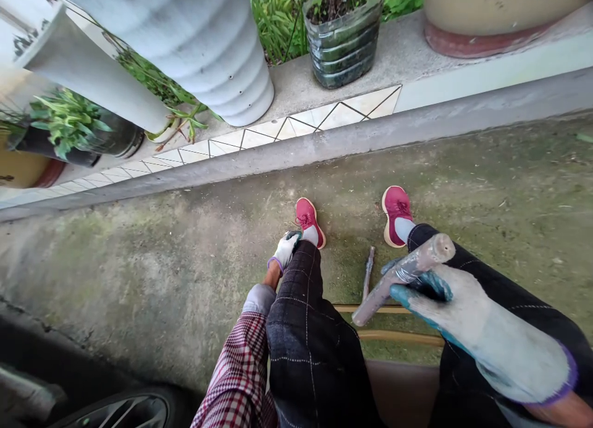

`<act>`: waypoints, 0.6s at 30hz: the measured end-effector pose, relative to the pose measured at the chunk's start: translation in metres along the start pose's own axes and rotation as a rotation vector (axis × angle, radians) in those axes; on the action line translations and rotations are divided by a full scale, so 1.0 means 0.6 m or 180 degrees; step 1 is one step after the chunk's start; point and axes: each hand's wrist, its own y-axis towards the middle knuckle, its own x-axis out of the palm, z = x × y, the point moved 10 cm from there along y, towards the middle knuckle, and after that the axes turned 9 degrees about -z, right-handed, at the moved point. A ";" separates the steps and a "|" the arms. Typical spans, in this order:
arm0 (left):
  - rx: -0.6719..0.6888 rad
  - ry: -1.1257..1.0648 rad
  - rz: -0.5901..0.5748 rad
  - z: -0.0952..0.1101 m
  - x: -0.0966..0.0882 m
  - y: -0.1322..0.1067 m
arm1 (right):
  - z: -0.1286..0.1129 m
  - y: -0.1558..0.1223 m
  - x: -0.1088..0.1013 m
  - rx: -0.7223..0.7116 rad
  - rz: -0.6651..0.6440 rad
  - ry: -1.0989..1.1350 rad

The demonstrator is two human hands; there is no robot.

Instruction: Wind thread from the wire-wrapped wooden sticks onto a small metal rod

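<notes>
My right hand [445, 298], in a white glove with blue-green coated fingers, is closed round a short, thick grey-brown stick [384, 292]. Thin wire [406, 273] is wound about the stick's middle. The stick slants over the gap between my legs, its round end up at the right. Down beside my left shoe [307, 218], my left hand [287, 249] wears the same kind of glove, its fingers curled in at the trouser cuff. Whatever it grips there is hidden. A second, thinner stick [369, 270] shows between my feet, its lower end behind the held one.
Ahead runs a low tiled ledge [296, 122] bearing a white ribbed pot [217, 57], a cut clear plastic container [343, 51] with soil, and other planters. Mossy concrete floor [162, 273] lies below. A vehicle wheel [134, 409] stands at the lower left.
</notes>
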 end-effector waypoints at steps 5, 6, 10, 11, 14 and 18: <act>0.0463 0.0460 -0.0243 0.106 0.021 -0.087 | 0.016 0.020 0.006 -0.0284 0.0056 0.0039; 0.0615 0.0774 -0.0162 0.137 0.026 -0.114 | 0.016 0.022 0.003 -0.0385 0.0165 0.0088; 0.1279 0.1746 -0.0023 0.265 0.079 -0.259 | 0.008 0.002 0.019 -0.0492 0.0179 0.0502; 0.1335 0.1780 -0.0296 0.284 0.107 -0.300 | 0.002 -0.012 0.026 -0.0525 0.0160 0.0593; 0.1452 0.1551 -0.1190 0.316 0.189 -0.435 | -0.018 -0.069 0.048 -0.0706 0.0096 0.0605; 0.1530 0.1556 -0.1819 0.303 0.272 -0.585 | -0.038 -0.146 0.065 -0.0966 0.0041 0.0674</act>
